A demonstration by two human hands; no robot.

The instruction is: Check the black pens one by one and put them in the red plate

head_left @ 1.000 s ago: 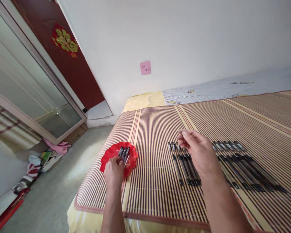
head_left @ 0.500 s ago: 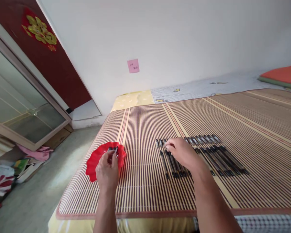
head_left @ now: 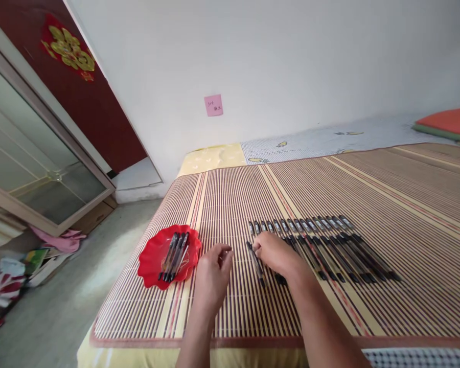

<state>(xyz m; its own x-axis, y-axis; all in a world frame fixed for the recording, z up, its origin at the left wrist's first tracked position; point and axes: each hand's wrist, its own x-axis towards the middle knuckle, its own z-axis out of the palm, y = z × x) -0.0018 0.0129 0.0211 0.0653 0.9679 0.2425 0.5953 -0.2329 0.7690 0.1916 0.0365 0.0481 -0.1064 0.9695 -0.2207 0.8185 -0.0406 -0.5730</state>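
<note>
My left hand (head_left: 212,268) hovers just above the striped bamboo mat (head_left: 233,204), fingers loosely bent and apart, with nothing in them. It is between the red scalloped plate (head_left: 151,263) and my right hand. The plate holds several black pens (head_left: 174,249) lying side by side. My right hand (head_left: 276,254) rests knuckles-up on the left end of a long row of black pens (head_left: 322,240). Its fingertips are pinched on the leftmost pen (head_left: 256,263), which lies slightly lower than the rest.
The mat covers a bed whose front edge (head_left: 230,341) is close to me. The floor on the left drops away, with clothes and papers (head_left: 42,255) by a glass door (head_left: 30,168). A pink note (head_left: 213,105) hangs on the wall. An orange cushion (head_left: 448,121) lies far right.
My left hand has left the plate, leaving the pens in it, and moved right toward my right hand. My right hand slid down to the left end of the row.
</note>
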